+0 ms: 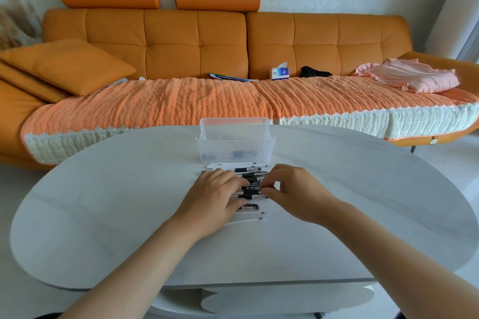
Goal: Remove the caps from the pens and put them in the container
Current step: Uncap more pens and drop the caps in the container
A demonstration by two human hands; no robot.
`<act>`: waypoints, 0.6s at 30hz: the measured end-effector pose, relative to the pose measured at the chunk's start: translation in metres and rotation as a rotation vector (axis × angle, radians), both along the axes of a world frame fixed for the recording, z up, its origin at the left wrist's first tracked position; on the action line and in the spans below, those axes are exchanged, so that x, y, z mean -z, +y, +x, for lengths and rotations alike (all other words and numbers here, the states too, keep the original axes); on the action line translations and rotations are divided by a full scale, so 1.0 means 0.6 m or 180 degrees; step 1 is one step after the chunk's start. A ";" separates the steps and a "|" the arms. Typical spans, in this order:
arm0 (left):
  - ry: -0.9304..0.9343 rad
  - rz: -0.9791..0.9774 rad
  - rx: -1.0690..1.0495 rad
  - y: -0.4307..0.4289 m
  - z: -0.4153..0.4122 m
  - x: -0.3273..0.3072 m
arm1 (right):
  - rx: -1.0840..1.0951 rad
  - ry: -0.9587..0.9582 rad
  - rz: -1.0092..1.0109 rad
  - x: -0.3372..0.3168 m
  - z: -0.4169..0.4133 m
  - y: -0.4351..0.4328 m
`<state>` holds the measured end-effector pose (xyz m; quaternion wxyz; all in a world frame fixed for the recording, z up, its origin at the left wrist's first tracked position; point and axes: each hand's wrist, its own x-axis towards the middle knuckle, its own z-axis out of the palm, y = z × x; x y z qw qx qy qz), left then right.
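Both hands are set over a row of pens (252,185) on the white table (103,202).

The pens' left halves are hidden under the left hand (215,197), whose bent fingers are laid across them; whether any is gripped cannot be told. One pen's right end is pinched between the curled fingertips and thumb of the right hand (295,189); its cap cannot be made out. The pens are laid side by side, long axes left to right, with tips pointed right beyond and below the fingers. Just beyond the fingertips, dark pieces are dimly seen through the clear container (234,147).
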<state>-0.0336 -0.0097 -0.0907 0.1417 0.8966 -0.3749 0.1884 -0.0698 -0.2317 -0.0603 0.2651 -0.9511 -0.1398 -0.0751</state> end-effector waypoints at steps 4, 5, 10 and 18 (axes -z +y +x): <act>0.0212 -0.0166 -0.0142 0.002 -0.003 -0.008 | -0.0005 0.0017 -0.0089 0.001 -0.003 0.009; 0.0324 -0.0177 -0.0185 0.002 -0.005 -0.009 | -0.0001 0.0033 -0.0221 0.001 -0.005 0.011; 0.0620 -0.0056 -0.0124 0.004 -0.009 -0.011 | -0.0256 0.0253 -0.0746 0.000 -0.021 0.030; 0.0591 -0.0095 -0.0001 0.016 -0.012 -0.016 | -0.0188 -0.0162 -0.1005 0.033 -0.013 0.052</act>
